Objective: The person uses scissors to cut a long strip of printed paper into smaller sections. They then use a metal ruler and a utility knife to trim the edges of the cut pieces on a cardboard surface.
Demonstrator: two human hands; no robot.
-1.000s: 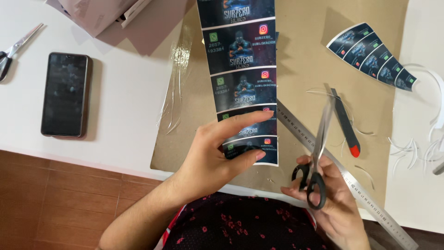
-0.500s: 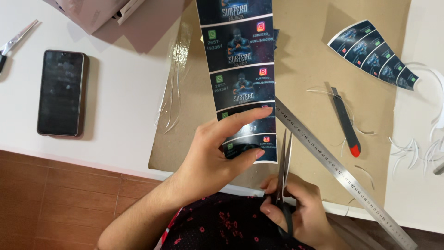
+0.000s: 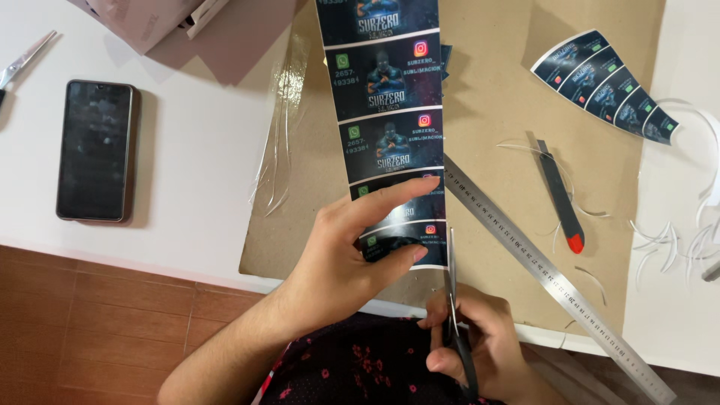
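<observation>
My left hand (image 3: 346, 259) pinches the near end of a long strip of dark printed cards (image 3: 390, 127), thumb under and fingers on top, holding it over a brown cardboard mat (image 3: 487, 82). My right hand (image 3: 469, 341) grips black-handled scissors (image 3: 452, 300) with the blades pointing up along the strip's right edge at its bottom corner. The blades touch the strip's edge.
A steel ruler (image 3: 547, 274) lies diagonally to the right. A black craft knife with a red tip (image 3: 561, 199) and a curved cut strip of cards (image 3: 607, 84) lie on the mat. A black phone (image 3: 96, 150) and another pair of scissors (image 3: 22, 64) rest on the white table at left. White trimmings (image 3: 675, 240) lie at right.
My right hand brought the scissors down from the right of the ruler and leftward, to the strip's bottom right edge. My left hand kept its hold on the strip.
</observation>
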